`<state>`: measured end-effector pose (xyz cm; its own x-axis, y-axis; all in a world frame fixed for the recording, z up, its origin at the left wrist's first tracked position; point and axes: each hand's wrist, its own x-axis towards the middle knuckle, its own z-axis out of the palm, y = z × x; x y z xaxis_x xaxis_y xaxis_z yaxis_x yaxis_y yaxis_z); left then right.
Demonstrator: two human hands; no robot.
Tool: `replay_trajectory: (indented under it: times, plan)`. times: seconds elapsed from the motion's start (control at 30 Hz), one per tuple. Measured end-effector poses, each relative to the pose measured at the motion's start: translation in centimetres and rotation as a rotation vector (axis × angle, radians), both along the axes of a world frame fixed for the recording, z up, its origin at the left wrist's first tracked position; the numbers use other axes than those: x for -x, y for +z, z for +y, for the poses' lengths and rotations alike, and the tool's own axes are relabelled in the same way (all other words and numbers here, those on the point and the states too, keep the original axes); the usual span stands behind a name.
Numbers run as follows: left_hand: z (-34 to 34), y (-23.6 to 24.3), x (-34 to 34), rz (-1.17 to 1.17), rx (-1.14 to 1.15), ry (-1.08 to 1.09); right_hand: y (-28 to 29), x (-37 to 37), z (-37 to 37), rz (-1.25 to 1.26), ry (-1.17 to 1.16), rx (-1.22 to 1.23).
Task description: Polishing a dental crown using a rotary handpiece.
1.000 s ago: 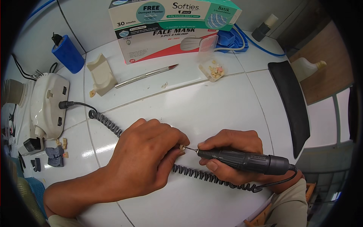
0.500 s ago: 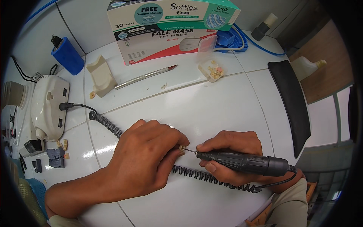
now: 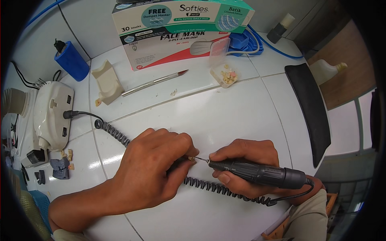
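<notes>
Small cream-coloured piece (image 3: 191, 158), pinched between the thumb and index finger of the left hand (image 3: 150, 170), at the fingertips on the side facing the right hand (image 3: 255, 149). Most of the piece is covered by the fingers, so its full shape cannot be told. The left hand's remaining fingers are curled and largely hidden beneath it. The right hand grasps a black, ribbed, cylindrical handpiece (image 3: 257, 172) in a pen-like grip, the thumb above and the fingers below. A slender metal bur (image 3: 202, 159) projects from the handpiece toward the left fingertips, its end at the piece; actual contact is too small to tell. A dark grey coiled cord (image 3: 219, 186) emerges between the hands, passes behind the left hand and continues to a cream-white plastic control box (image 3: 52, 114), well to the left of that hand. Nearer the left wrist than the box's far end lies a grey irregular block (image 3: 60, 168). Beyond the left hand rest a beige trough-shaped cradle (image 3: 106, 82) and a silver, metal-handled knife (image 3: 155, 83) with a reddish-brown tip. Beyond the right hand stands a clear plastic box (image 3: 221, 78), lid raised, containing small cream and pink pieces. To the right of the right hand lies a long black pad (image 3: 307, 114).
</notes>
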<state>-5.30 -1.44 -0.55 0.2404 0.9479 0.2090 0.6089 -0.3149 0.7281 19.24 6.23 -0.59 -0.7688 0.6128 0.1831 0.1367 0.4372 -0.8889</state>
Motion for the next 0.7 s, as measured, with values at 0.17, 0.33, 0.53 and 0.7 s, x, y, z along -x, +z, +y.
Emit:
replay_trajectory:
  times: [0.17,0.33,0.53,0.7]
  plan:
    - [-0.03,-0.22,-0.01,-0.02,-0.005,0.012,-0.11,0.02,0.17,-0.008,0.026,-0.03]
    - [-0.08,-0.05,0.05,0.016,0.028,0.009,-0.05,0.07,0.21,-0.012,0.053,-0.062]
    - [-0.09,-0.19,0.03,-0.004,0.031,0.014,-0.18,-0.07,0.03,0.012,0.037,-0.04]
    - [-0.12,-0.06,0.02,-0.007,0.039,0.018,-0.07,0.06,0.07,0.008,0.031,-0.047]
